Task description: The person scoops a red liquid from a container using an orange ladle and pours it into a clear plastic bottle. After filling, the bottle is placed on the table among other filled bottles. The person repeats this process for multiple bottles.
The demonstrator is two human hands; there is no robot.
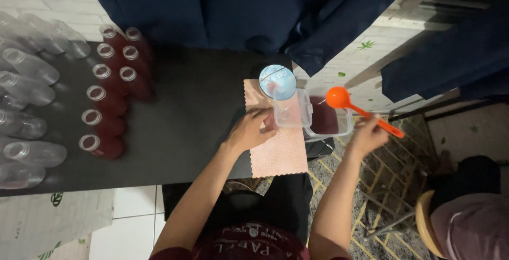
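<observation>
On the black table [185, 111], a pink cloth [278, 151] is spread, with a clear plastic container [313, 114] of dark red liquid at its far edge. The container's near side is touched by the left hand [250, 130], fingers loosely together, while an orange ladle [355, 107] is clamped by its handle in the right hand [368, 135] above the container.

A small home drink-bottling corner is suggested rather than a shop or a factory. A black desk [185, 127] is set on white floor tiles [132, 212], against a white brick-patterned wall [47, 5] where dark blue cloth [222, 5] is hung. Rows of bottles filled with red liquid [108, 101] and empty clear bottles [26, 106] are laid out, beside a clear tub of red liquid [323, 117].
</observation>
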